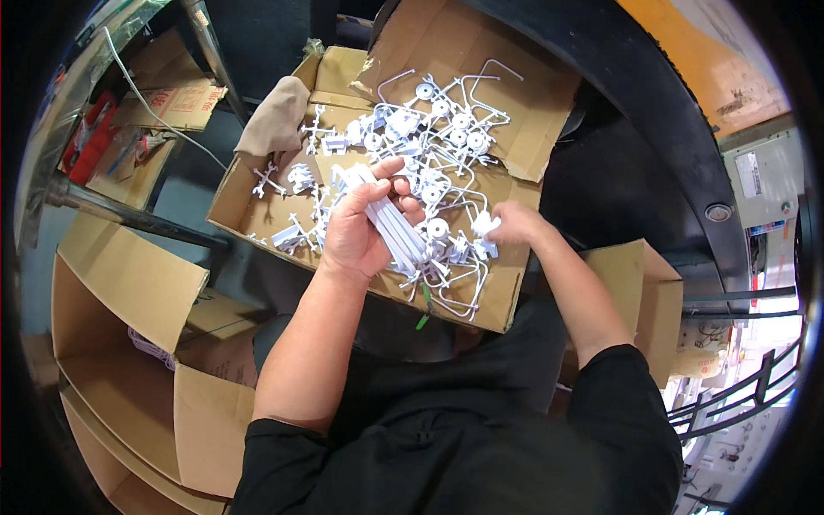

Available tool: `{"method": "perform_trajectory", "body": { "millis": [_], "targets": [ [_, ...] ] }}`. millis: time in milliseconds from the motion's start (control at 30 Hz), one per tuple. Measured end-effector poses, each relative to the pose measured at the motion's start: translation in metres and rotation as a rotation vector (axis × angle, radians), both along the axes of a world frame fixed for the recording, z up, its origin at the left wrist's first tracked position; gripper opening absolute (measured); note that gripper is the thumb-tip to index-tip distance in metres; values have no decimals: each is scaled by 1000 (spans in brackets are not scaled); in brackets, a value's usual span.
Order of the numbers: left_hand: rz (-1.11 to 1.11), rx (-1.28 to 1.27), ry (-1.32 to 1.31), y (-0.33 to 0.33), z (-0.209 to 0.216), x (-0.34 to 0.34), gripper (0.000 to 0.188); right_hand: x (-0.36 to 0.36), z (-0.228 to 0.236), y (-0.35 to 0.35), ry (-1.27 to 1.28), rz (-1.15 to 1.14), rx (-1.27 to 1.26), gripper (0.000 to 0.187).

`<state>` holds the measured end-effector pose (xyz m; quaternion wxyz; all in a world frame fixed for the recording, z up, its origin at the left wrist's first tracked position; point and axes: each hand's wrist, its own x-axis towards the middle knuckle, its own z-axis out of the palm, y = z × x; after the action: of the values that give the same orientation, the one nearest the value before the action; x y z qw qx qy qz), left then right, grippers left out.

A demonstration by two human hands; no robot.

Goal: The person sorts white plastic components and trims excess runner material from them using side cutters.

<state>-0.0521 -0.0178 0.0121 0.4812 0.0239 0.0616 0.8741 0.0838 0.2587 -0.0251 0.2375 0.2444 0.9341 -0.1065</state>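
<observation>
1. White bars (397,232) lie bundled in the left hand (350,233), its fingers half curled around them, above the cardboard tray (508,273).
2. The right hand (518,223), fingers bunched, meets a small white piece (485,225) near the tray's right side; its grip cannot be told.

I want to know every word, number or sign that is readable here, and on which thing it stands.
Upper-left cardboard flap: red lettering, not copied out here.
White label on the pale grey box, right: too small to read.
Lower-left carton: faint dark print, too blurred to read.
White plastic strips in the left hand: no text visible.
</observation>
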Motion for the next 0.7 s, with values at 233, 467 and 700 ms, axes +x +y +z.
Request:
{"method": "perform_trajectory", "body": {
  "millis": [233,467,700],
  "targets": [
    [-3,-11,24,-1,-2,2,36,22,-22,-45,-77,265,66,57],
    [-6,-51,53,-1,3,4,36,43,-61,-49,15,403,97,73],
    [-1,-70,39,0,0,2,36,28,-52,-31,-3,285,-117,70]
  ]
}}
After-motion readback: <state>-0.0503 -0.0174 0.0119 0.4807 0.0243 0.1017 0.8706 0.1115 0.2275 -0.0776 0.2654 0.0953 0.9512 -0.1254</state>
